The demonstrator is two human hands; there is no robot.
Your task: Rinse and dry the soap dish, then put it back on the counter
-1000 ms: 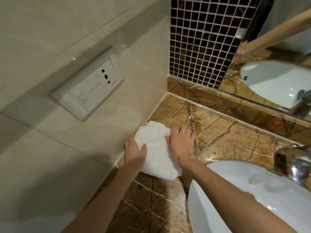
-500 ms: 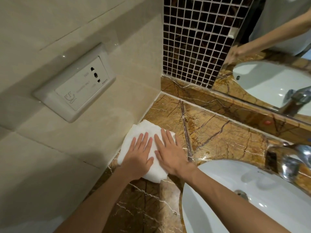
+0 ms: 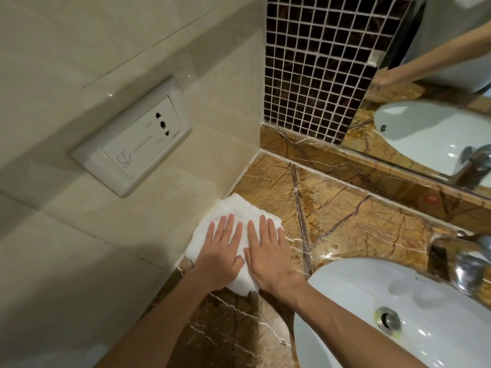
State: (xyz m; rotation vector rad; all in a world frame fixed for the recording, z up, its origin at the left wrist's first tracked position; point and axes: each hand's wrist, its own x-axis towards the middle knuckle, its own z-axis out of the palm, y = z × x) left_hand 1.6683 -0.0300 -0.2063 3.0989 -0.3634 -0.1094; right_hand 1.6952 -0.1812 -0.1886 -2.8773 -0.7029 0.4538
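Observation:
A white folded towel (image 3: 233,208) lies on the brown marble counter (image 3: 345,216) against the left wall. My left hand (image 3: 220,251) rests flat on it, palm down, fingers straight and slightly apart. Beside it my right hand (image 3: 268,253) also lies flat on the towel, its outer edge reaching over onto the counter. Neither hand grips anything. No soap dish is visible; whether one lies under the towel cannot be told.
A white basin (image 3: 372,301) with a metal drain (image 3: 389,317) sits at the lower right, and a chrome tap (image 3: 465,264) stands behind it. A wall socket (image 3: 138,139) is on the left wall. Dark mosaic tiles (image 3: 318,65) and a mirror (image 3: 438,102) rise at the back.
Both hands went from holding the towel's edges to lying flat on top of it, fingers stretched out. The towel now lies flatter against the wall.

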